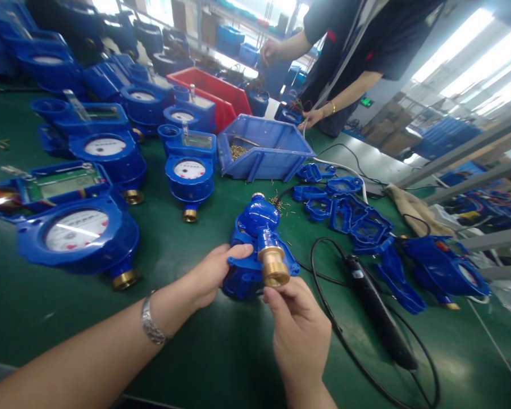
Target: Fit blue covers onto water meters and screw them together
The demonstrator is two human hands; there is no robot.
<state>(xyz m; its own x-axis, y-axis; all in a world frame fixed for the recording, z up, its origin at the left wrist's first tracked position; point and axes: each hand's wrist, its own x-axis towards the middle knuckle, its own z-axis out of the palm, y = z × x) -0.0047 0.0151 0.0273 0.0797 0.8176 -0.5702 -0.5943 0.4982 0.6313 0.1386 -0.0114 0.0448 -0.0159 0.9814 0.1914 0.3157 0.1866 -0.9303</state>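
A blue water meter (pixel 262 218) with a brass threaded end (pixel 276 271) is between my hands, its brass end toward me and its dial out of sight. My left hand (pixel 215 272) grips the blue housing from the left, thumb on top. My right hand (pixel 300 324) is closed at the right, thumb and fingers just under the brass end; part of its fingers is hidden behind the meter. Small brass screws (pixel 281 204) lie scattered on the green table just beyond the meter.
Several blue water meters (pixel 191 170) stand at the left. A blue bin (pixel 268 150) of screws and a red bin (pixel 213 94) are behind. Blue plastic frames (pixel 349 210) and a black corded electric screwdriver (pixel 378 312) lie at the right. A co-worker's hand (pixel 313 118) works beyond.
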